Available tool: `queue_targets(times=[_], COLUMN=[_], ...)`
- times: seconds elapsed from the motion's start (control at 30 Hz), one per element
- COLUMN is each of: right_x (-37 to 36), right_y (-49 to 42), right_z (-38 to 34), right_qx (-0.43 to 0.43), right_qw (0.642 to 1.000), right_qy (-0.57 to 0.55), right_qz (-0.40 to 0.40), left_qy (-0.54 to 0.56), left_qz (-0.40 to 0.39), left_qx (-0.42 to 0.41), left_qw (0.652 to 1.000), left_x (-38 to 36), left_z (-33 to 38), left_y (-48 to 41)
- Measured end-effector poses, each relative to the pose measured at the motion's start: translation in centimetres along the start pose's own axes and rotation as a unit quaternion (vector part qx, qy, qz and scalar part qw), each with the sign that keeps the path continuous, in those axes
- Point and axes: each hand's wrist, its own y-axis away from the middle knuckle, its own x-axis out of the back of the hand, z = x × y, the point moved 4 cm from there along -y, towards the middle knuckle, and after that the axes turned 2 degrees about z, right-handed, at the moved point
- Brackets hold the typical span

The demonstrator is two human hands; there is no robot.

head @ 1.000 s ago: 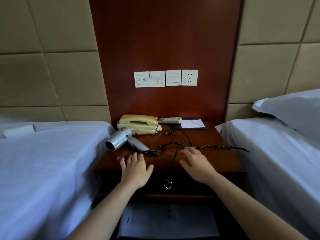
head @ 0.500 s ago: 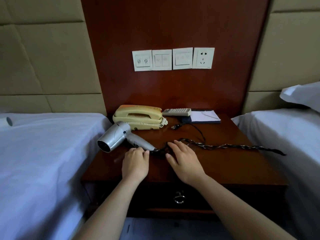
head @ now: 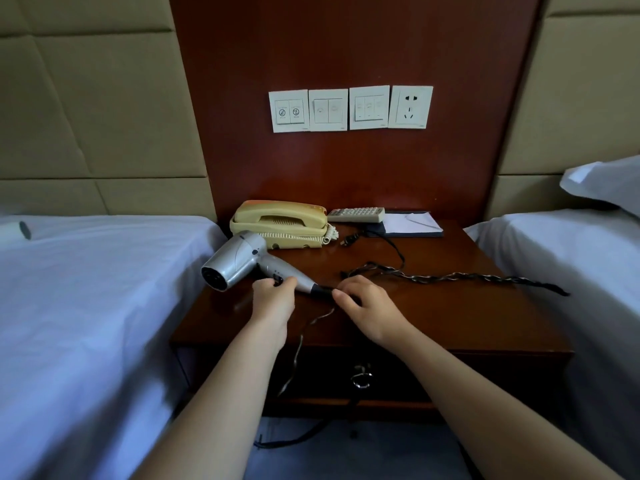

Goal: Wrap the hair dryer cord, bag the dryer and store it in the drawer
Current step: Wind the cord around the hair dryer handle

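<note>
A silver hair dryer lies on the dark wooden nightstand, nozzle pointing left toward the bed. My left hand is closed around its handle near the switch. My right hand pinches the black cord where it leaves the handle's end. The twisted cord runs right across the tabletop to the edge, and its plug lies near the phone. A thin dark cord hangs over the front edge. The drawer below is shut, with a metal ring pull. No bag is in view.
A beige telephone, a remote control and a notepad sit at the back of the nightstand. White beds flank it left and right. Wall switches and a socket are above.
Both hands moved forward from the nightstand's front edge. The left closed on the dryer handle and the right on the cord beside it. The camera came closer.
</note>
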Motion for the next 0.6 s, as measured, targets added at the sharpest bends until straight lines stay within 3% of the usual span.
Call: queue_targets(times=[0.17, 0.27, 0.47, 0.6], right_x=[0.3, -0.3, -0.9, -1.4], right_y=[0.0, -0.6, -1.3, -0.6], right_z=[0.9, 0.8, 0.8, -0.2], right_qx=[-0.018, -0.014, 0.063, 0.124], right_qw=[0.992, 0.992, 0.989, 0.984], right_qy=[0.103, 0.105, 0.118, 0.081], right_qz=[-0.075, -0.064, -0.058, -0.097], left_qy=[0.007, 0.038, 0.027, 0.107], left_qz=[0.008, 0.017, 0.040, 0.054], left_qx=[0.032, 0.046, 0.026, 0.023], left_qw=[0.999, 0.998, 0.998, 0.993], left_x=[-1.6, -2.5, -3.1, -2.8], left_z=[-0.5, -0.9, -1.0, -0.9], left_y=[-1.0, -1.4, -1.6, -1.8])
